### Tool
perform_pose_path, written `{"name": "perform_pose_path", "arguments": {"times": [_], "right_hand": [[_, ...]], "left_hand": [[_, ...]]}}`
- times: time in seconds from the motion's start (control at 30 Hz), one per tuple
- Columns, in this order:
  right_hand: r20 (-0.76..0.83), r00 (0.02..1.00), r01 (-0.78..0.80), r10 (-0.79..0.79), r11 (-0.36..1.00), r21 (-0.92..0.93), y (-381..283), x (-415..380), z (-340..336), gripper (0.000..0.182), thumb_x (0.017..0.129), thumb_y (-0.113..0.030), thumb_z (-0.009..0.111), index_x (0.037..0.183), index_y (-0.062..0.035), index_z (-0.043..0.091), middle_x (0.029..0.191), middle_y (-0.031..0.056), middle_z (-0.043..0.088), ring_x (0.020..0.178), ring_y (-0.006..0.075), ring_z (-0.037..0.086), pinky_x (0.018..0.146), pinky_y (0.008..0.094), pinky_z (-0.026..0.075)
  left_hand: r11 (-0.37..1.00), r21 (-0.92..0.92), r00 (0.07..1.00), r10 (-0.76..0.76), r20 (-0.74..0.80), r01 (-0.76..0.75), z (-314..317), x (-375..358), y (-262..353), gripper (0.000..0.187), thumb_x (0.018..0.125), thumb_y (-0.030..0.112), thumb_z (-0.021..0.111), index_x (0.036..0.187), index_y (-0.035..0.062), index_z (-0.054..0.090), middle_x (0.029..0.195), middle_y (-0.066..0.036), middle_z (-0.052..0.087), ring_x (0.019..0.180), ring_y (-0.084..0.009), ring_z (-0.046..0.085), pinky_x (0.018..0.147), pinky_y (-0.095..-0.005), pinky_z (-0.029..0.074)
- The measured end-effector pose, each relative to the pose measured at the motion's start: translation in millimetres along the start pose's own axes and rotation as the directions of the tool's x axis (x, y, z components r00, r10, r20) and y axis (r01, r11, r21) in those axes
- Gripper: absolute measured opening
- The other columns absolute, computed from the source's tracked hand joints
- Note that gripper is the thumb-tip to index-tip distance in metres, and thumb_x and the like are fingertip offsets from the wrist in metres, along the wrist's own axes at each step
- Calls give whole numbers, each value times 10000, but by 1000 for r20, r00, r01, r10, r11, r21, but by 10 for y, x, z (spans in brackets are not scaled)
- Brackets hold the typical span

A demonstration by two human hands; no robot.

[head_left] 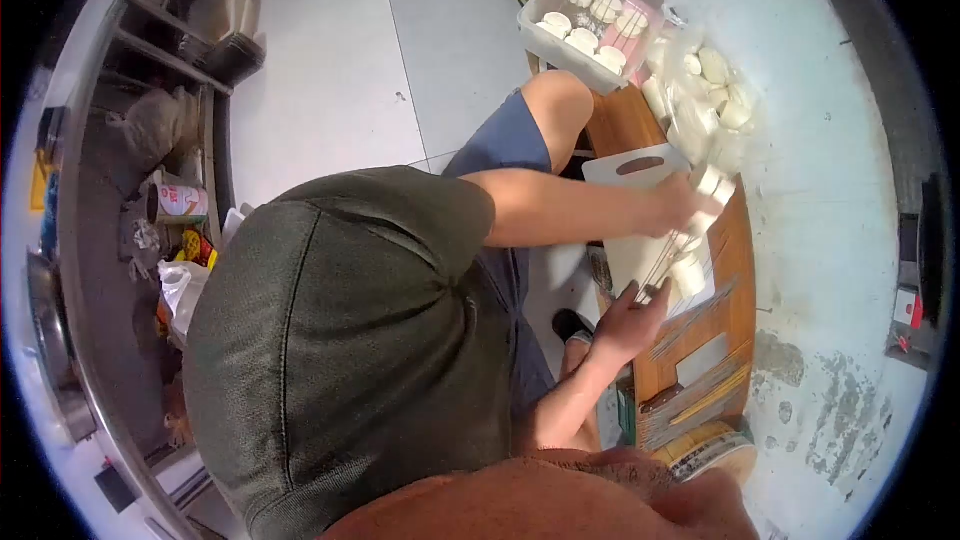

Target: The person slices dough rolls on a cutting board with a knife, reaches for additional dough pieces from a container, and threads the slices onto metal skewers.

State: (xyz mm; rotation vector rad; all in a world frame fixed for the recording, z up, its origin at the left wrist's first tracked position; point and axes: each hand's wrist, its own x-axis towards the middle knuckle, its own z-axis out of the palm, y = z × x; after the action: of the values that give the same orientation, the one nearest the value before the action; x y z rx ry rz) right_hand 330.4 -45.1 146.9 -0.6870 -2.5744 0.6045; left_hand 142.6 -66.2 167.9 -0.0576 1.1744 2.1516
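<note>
My left hand (pixel 685 208), somewhat blurred, is closed around white bun-like pieces (pixel 710 186) at the far end of some thin skewers. Below it, my right hand (pixel 635 322) grips the near part of those skewers (pixel 658 265), its fingers pinched around them. Another white bun-like piece (pixel 687 275) lies beside the skewers, on a white cutting board (pixel 630 172) with a handle slot. Just beyond my left hand, a clear plastic bag (pixel 690 125) holds several similar smooth white pieces.
A clear plastic box (pixel 535 35) holds several skewered white pieces. Loose skewers (pixel 700 405), a flat blade (pixel 702 360) and a round container (pixel 710 452) are along the wooden table (pixel 735 270). A wall (pixel 800 220) borders its far side; shelves (pixel 165 55) stand left.
</note>
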Motion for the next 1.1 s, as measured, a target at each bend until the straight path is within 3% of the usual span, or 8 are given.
{"name": "perform_pose_path", "arguments": {"times": [0.17,0.23,0.33,0.43,0.6,0.7,0.97,1.1], "right_hand": [[-227,974,87,-23,957,277,-115,271,-149,537,936,-137,647,1398,34,431,1253,180,568,973,221,623,747,323,527],[-187,979,-11,84,932,362,55,251,-131,528,939,-136,646,1390,38,435,1244,167,569,987,213,617,763,321,522],[-56,977,-171,206,912,372,266,158,-91,521,946,-144,626,1394,45,438,1251,168,571,992,235,586,816,346,496],[95,944,-329,316,878,346,350,44,-21,526,957,-178,617,1393,53,436,1227,162,585,998,234,586,834,348,491],[298,860,-502,414,788,357,653,-128,295,529,966,-188,608,1394,65,428,1160,155,613,987,215,591,864,333,479],[336,845,-531,416,729,432,928,-260,582,515,954,-154,628,1384,60,440,1109,123,627,950,188,599,852,314,488],[441,773,-617,457,704,352,1007,-163,829,484,967,-120,609,1371,70,422,992,92,605,914,163,566,852,290,464],[447,779,-601,439,727,333,1150,-213,1003,480,968,-115,607,1370,70,423,979,94,615,900,160,576,832,285,475]], "left_hand": [[909,195,928,346,135,-367,-402,663,1013,613,759,138,805,1256,-63,509,1132,-163,596,998,-265,624,733,-398,546],[-1,638,491,637,594,-770,-868,843,1656,440,837,57,685,1269,42,601,1141,-173,671,1091,-275,638,891,-405,530],[733,580,859,502,-106,-356,-875,1159,2584,409,789,200,723,1173,71,670,1095,-183,681,1005,-301,656,822,-420,538],[783,600,833,436,-340,-165,-1165,1436,3149,403,794,267,685,1156,91,686,1117,-182,682,1010,-308,660,837,-422,532],[-500,863,804,541,247,71,-2510,2956,3213,413,814,323,614,1148,91,689,1177,-174,671,1046,-311,655,882,-420,518],[-539,818,792,582,187,203,-2732,3024,2892,436,827,376,573,1141,99,695,1204,-152,662,1100,-333,631,958,-383,488],[354,867,507,707,-494,350,-2729,3188,2504,947,694,336,769,1432,-47,314,1392,-243,484,1300,-346,492,1058,-387,435],[259,850,595,621,-510,459,-3054,3335,2382,1101,643,309,829,1464,-56,192,1427,-269,403,1299,-409,464,1063,-412,432]]}}
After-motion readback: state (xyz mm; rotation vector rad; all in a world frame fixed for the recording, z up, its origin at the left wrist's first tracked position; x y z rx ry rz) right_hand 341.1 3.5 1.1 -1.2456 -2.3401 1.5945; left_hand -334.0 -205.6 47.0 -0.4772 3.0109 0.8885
